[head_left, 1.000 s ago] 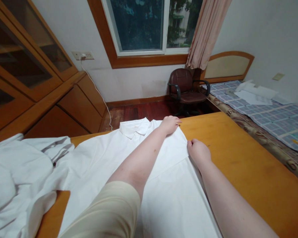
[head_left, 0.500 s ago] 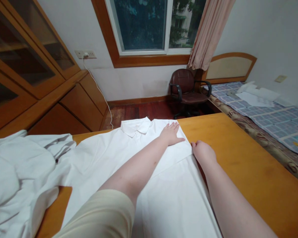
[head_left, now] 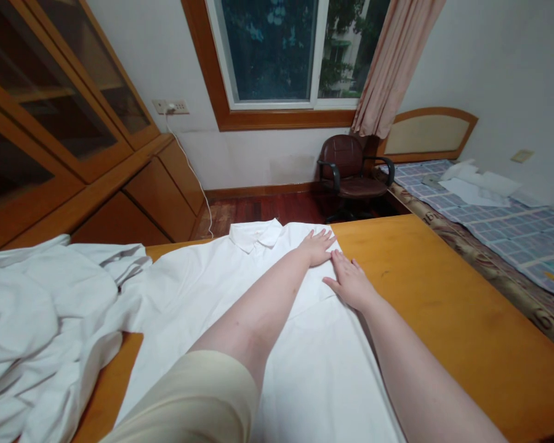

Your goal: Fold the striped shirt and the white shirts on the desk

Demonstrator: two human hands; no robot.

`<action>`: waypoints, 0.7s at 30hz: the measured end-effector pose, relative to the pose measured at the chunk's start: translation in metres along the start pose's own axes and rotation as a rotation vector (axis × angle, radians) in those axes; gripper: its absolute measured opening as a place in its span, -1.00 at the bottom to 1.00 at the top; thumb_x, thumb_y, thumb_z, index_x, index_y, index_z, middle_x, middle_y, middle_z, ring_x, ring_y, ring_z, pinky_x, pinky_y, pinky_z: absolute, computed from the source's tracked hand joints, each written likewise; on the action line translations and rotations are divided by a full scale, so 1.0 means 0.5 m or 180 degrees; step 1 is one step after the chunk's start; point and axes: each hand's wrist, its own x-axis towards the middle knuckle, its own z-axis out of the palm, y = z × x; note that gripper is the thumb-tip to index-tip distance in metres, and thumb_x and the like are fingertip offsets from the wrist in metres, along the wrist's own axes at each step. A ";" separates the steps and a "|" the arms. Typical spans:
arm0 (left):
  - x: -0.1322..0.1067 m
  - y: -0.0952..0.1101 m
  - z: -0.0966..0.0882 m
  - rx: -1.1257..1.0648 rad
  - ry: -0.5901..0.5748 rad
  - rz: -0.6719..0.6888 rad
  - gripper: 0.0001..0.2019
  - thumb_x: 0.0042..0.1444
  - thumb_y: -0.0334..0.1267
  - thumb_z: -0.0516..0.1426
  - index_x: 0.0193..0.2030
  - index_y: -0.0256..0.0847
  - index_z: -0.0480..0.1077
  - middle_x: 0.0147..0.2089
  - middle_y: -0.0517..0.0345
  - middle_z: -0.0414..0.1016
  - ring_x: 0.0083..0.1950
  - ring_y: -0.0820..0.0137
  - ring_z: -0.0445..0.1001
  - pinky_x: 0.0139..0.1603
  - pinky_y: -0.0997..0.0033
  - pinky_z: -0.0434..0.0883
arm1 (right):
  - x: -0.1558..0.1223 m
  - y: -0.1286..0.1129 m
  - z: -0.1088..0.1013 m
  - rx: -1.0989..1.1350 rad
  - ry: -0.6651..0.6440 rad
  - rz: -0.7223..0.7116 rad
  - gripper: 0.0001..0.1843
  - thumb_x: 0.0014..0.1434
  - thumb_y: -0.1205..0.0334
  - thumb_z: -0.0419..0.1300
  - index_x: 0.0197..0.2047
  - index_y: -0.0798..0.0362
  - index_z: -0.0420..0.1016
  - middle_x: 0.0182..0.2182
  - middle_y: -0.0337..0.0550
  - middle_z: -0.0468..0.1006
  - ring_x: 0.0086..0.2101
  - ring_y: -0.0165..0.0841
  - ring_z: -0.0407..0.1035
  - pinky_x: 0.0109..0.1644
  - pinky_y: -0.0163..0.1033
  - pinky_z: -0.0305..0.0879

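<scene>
A white collared shirt [head_left: 240,289] lies spread on the wooden table [head_left: 425,295], its collar toward the far edge. My left hand [head_left: 316,247] rests flat on the shirt's upper right part, fingers spread. Just nearer to me and to the right, my right hand [head_left: 351,282] lies on the shirt's right edge with its fingers stretched out and the thumb apart. The fingertips of my right hand come close to my left hand. My left forearm crosses the shirt and covers part of its front.
A heap of white cloth [head_left: 41,320] lies on the table's left side. Beyond the table stand a brown office chair [head_left: 346,166], a bed [head_left: 498,215] on the right and a wooden cabinet [head_left: 120,203] on the left. A white cable [head_left: 191,163] hangs from a wall socket.
My right hand has let go of the shirt's right edge, shifted left and away from me, and opened flat on the cloth. My left hand stays at nearly the same spot.
</scene>
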 end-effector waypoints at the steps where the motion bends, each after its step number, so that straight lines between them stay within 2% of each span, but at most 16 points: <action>1: -0.012 0.004 0.002 0.0024 0.0092 -0.0074 -0.43 0.27 -0.08 -0.18 0.40 -0.13 -0.07 0.46 0.08 -0.17 0.46 0.28 -0.25 0.39 0.04 -0.27 | -0.001 -0.002 0.001 -0.0092 -0.0072 0.0015 -0.19 0.25 -0.10 -0.08 0.39 0.24 -0.10 0.35 0.10 -0.08 0.32 -0.17 -0.15 0.33 0.06 -0.23; 4: -0.074 0.022 0.012 0.0055 0.0296 -0.0359 -0.43 0.28 -0.07 -0.18 0.39 -0.17 -0.04 0.45 0.02 -0.15 0.45 0.19 -0.22 0.38 -0.01 -0.21 | -0.002 -0.003 0.000 -0.0230 -0.0172 0.0058 -0.22 0.26 -0.14 -0.13 0.39 0.18 -0.07 0.36 0.06 -0.08 0.32 -0.19 -0.16 0.33 0.06 -0.22; 7: -0.167 0.038 0.028 0.0004 0.0221 -0.0362 -0.40 0.27 0.03 -0.18 0.40 -0.12 -0.06 0.45 0.04 -0.16 0.45 0.18 -0.20 0.38 0.01 -0.14 | 0.000 0.001 -0.001 -0.0263 -0.0194 0.0075 -0.21 0.26 -0.18 -0.15 0.39 0.15 -0.07 0.36 0.04 -0.08 0.32 -0.21 -0.18 0.33 0.05 -0.21; 9: -0.236 0.040 0.038 0.0062 0.0300 -0.0442 -0.38 0.26 0.08 -0.19 0.40 -0.06 -0.08 0.45 0.09 -0.17 0.45 0.21 -0.20 0.38 0.03 -0.14 | 0.002 0.003 -0.002 -0.0262 -0.0209 0.0071 -0.20 0.25 -0.19 -0.15 0.40 0.15 -0.08 0.36 0.04 -0.10 0.32 -0.22 -0.19 0.33 0.05 -0.21; 15: -0.421 0.012 0.052 0.0281 0.0452 -0.1165 -0.39 0.23 0.08 -0.12 0.40 0.05 -0.07 0.45 0.22 -0.15 0.45 0.27 -0.17 0.39 0.10 -0.10 | 0.004 0.008 0.000 -0.0269 -0.0231 0.0065 -0.21 0.25 -0.16 -0.11 0.40 0.12 -0.08 0.36 0.02 -0.09 0.32 -0.23 -0.19 0.34 0.03 -0.21; 21: -0.559 -0.025 0.053 0.0376 0.0462 -0.1758 -0.39 0.21 0.07 -0.11 0.39 0.08 -0.05 0.44 0.29 -0.13 0.44 0.30 -0.15 0.39 0.18 -0.07 | 0.003 0.011 0.000 -0.0333 -0.0132 0.0047 -0.23 0.25 -0.18 -0.12 0.39 0.09 -0.05 0.36 0.00 -0.06 0.32 -0.24 -0.16 0.33 0.01 -0.19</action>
